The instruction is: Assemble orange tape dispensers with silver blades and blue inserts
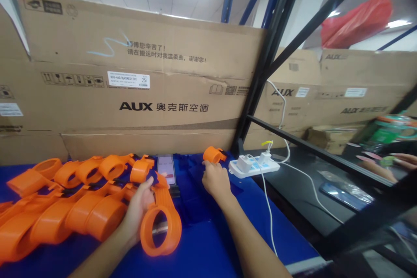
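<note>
From here I see glossy plastic on the orange dispenser (pixel 165 197) in the left hand (pixel 142 202), smooth plastic on the power strip (pixel 240 172) beside the right hand (pixel 216 180), a matt cardboard carton (pixel 156 93) beyond.

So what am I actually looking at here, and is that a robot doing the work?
No robot: these are a person's two bare hands, seen from a single camera worn on their head, looking forward and down. The left hand holds an orange plastic holder with a ring at the near end. The right hand is at a smaller orange piece; whether it grips it is hard to tell. On the blue tabletop, more orange holders lie at the left. A phone lies between the hands.
</note>
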Available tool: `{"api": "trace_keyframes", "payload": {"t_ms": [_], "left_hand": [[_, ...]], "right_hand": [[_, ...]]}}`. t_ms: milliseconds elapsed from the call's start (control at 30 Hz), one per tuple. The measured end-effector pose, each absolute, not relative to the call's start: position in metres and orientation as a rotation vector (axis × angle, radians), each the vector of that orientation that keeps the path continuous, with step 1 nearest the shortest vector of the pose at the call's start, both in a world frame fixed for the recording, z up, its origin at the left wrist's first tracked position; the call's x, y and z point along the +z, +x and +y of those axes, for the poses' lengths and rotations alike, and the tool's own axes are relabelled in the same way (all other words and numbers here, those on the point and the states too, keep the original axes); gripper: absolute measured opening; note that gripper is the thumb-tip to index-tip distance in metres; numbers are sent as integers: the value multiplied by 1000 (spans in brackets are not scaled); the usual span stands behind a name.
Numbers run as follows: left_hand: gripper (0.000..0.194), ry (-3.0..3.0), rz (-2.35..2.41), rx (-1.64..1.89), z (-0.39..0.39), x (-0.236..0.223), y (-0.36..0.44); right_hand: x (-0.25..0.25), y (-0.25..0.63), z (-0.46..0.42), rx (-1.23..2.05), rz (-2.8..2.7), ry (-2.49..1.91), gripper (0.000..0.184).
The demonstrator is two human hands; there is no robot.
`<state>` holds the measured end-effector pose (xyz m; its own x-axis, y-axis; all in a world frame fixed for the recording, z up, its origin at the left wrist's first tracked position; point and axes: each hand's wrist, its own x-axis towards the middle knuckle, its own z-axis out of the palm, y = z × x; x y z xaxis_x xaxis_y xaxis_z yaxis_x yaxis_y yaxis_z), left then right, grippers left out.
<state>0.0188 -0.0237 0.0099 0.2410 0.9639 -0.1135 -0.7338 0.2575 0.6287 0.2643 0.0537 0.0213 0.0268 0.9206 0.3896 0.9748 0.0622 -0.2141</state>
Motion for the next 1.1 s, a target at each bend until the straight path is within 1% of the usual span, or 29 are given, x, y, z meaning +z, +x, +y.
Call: {"api": "trace_keyframes", "payload": {"t_ms": [100,200,333,433,500,567,633,700,800,900,967,1100], "left_hand": [[44,501,520,1226,-27,13,21],[43,483,511,1221,-29,19,24],[37,475,509,1213,-31,26,28],[27,480,459,1195,-32,27,28],[22,468,426,1210,-31,26,27],[23,458,417,1220,-29,24,25],[28,466,415,1207,-28,22,24],[35,492,410,1201,-27,21,24],[42,532,412,1229,-26,22,23],[45,564,432,1247,-25,22,22],[44,590,458,1307,-24,21,21],[50,634,503,1407,-19,13,21]], "right_hand": [[24,266,56,-123,-1864,-1801,32],[28,262,55,-40,-1816,-1660,34],[32,246,48,116,-1841,-1419,30],[32,234,40,450,-1831,-1062,25],[32,230,35,714,-1770,-868,26],[34,228,30,888,-1731,-804,32],[38,227,25,994,-1748,-782,37],[43,225,19,1047,-1827,-753,42],[52,221,12,1037,-1963,-698,45],[59,221,9,1009,-1999,-656,44],[61,224,10,999,-2000,-628,42],[63,232,12,972,-1967,-613,40]]}}
